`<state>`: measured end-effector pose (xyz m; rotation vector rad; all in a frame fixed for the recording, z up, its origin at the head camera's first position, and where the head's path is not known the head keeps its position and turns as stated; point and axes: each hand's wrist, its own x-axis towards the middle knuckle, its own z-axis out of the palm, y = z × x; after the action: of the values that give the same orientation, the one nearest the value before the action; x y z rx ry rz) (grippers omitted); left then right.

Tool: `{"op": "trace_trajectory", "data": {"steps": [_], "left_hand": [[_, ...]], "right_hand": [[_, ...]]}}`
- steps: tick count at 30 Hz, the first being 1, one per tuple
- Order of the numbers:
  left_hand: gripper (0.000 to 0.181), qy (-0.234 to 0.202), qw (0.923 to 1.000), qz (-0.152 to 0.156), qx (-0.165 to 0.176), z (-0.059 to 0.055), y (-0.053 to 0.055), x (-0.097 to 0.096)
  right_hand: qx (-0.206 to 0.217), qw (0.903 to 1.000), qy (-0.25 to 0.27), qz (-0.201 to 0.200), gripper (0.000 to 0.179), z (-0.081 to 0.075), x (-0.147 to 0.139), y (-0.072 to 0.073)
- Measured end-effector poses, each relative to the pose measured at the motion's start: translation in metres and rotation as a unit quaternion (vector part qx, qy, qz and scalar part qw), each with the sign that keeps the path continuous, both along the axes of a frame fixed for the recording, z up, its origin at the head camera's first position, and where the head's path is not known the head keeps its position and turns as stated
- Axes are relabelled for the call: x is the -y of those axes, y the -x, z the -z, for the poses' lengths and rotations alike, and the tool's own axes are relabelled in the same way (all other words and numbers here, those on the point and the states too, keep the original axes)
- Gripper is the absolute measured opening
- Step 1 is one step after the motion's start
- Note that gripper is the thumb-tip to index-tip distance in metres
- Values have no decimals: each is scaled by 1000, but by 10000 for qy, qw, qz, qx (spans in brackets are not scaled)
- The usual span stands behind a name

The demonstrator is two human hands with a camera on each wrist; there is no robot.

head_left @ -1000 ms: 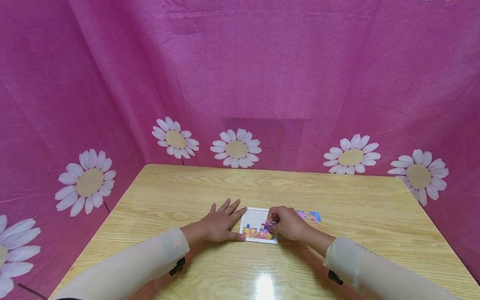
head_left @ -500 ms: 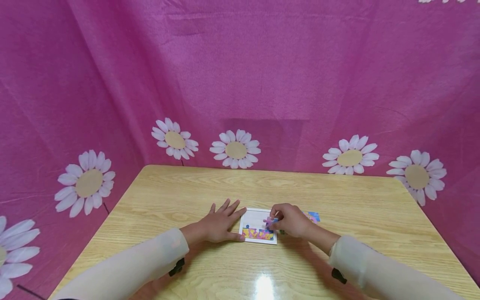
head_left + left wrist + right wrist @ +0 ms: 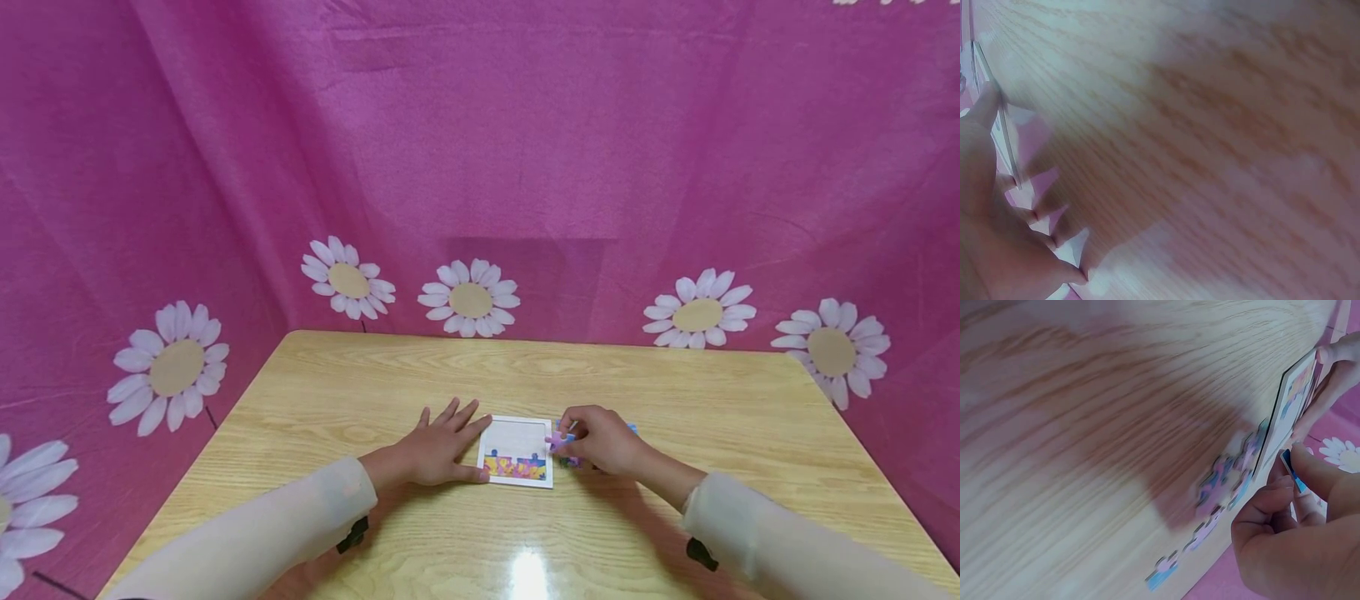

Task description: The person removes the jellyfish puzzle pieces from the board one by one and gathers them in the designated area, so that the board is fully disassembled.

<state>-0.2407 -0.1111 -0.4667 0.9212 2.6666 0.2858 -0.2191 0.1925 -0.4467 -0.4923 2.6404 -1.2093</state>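
Observation:
A white puzzle frame (image 3: 516, 485) lies flat on the table, its near strip filled with yellow, pink and blue jigsaw pieces (image 3: 514, 467). Spread fingers of my left hand (image 3: 438, 448) rest along the frame's left edge, thumb at the near corner; the left wrist view shows the thumb on the border. Just past the frame's right edge, my right hand (image 3: 606, 440) pinches a puzzle piece (image 3: 557, 441), pink and blue, between thumb and fingers. In the right wrist view that puzzle piece (image 3: 1292, 470) is seen nearly edge-on.
Loose jigsaw pieces (image 3: 1215, 481) lie on the table to the right of the frame, partly covered by the right hand in the head view. The wooden table (image 3: 375, 375) meets a pink curtain (image 3: 525, 167) with daisies behind and at the left.
My right hand has moved right with a puzzle piece, from over the frame to over the loose pieces. The frame's inside shows more fully. My left hand stays at the frame.

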Motion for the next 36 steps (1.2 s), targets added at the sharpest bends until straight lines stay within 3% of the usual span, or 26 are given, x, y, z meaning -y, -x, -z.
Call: {"op": "trace_trajectory", "data": {"steps": [9,21,27,36], "left_hand": [[92,36,10000,-3,-14,0,0,0],[92,41,10000,-15,-12,1,0,-1],[92,11,10000,3,-50,2,1,0],[91,29,10000,-21,-20,1,0,-1]], "right_hand": [[-197,9997,-121,35,18,2,-22,-7],[-117,9999,32,-12,9,6,-58,-15],[-96,9998,-141,-49,5,8,-76,-19],[82,9987,-430,265,7,9,-93,-25]]}}
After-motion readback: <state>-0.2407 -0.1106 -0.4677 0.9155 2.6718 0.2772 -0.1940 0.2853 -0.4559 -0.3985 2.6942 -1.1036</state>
